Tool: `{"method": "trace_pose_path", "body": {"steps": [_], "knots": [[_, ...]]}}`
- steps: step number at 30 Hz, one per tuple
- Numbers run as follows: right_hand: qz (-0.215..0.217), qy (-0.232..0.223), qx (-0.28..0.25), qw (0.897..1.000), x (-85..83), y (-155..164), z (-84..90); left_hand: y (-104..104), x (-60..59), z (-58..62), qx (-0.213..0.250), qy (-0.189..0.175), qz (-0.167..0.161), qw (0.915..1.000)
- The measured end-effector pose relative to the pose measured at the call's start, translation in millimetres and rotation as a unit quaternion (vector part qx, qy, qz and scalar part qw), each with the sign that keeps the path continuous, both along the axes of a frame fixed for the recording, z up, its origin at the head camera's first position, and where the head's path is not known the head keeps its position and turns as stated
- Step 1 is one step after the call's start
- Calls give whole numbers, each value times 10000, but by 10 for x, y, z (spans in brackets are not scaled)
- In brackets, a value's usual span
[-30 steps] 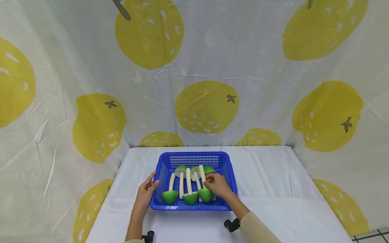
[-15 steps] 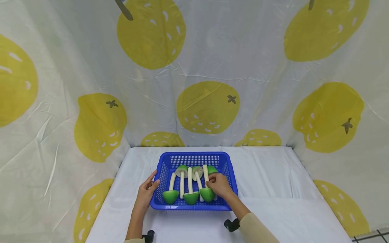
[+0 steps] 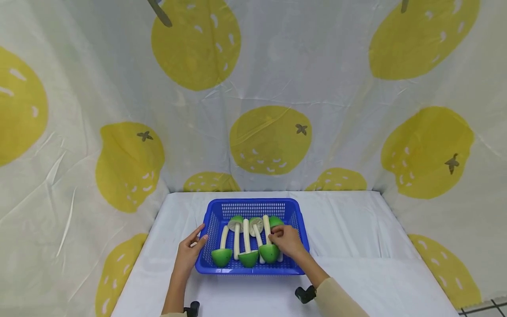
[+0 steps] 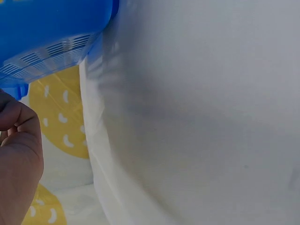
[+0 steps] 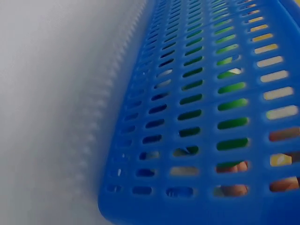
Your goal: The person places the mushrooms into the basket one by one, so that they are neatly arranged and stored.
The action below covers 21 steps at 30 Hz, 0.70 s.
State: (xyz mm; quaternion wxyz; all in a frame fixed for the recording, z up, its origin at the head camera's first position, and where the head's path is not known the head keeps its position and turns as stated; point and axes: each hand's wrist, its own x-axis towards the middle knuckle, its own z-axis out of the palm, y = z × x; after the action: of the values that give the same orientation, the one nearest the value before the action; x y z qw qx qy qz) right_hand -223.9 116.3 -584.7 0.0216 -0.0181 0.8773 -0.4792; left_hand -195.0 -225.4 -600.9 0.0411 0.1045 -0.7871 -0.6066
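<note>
Several toy mushrooms with green caps and pale stems lie in a blue plastic basket, their caps pointing alternately near and far. My right hand reaches over the basket's right part. Its thumb and index finger pinch the stem of a near-side mushroom, whose cap faces me. Under this hand, another mushroom is partly hidden. At the basket's left rim, my left hand rests with thumb and fingers extended against the edge. Through the basket wall in the right wrist view, green caps and fingertips show.
A white cloth covers the table under the basket. Behind and at both sides hangs a pale curtain printed with yellow fruit. Other mushrooms, such as the leftmost one, lie beside the pinched one. Black wrist cameras sit on both wrists.
The pinched mushroom's stem end has swung slightly right, so it lies straighter. My right hand has shifted a little right with it. My left hand has stayed at the rim.
</note>
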Motion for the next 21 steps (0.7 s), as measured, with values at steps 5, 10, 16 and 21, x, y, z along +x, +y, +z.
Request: {"method": "trace_pose_path", "body": {"steps": [5, 10, 16, 21], "knots": [[14, 424, -84, 9991, 59, 70, 113, 14, 20, 7, -267, 6, 102, 9996], [165, 934, -81, 9955, 87, 218, 237, 16, 12, 29, -486, 150, 146, 9986], [368, 1648, 309, 9852, 129, 558, 332, -113, 51, 86, -1095, 626, 718, 9894], [271, 1970, 673, 9777, 156, 928, 392, -255, 92, 164, -1457, 989, 1056, 9787]]}}
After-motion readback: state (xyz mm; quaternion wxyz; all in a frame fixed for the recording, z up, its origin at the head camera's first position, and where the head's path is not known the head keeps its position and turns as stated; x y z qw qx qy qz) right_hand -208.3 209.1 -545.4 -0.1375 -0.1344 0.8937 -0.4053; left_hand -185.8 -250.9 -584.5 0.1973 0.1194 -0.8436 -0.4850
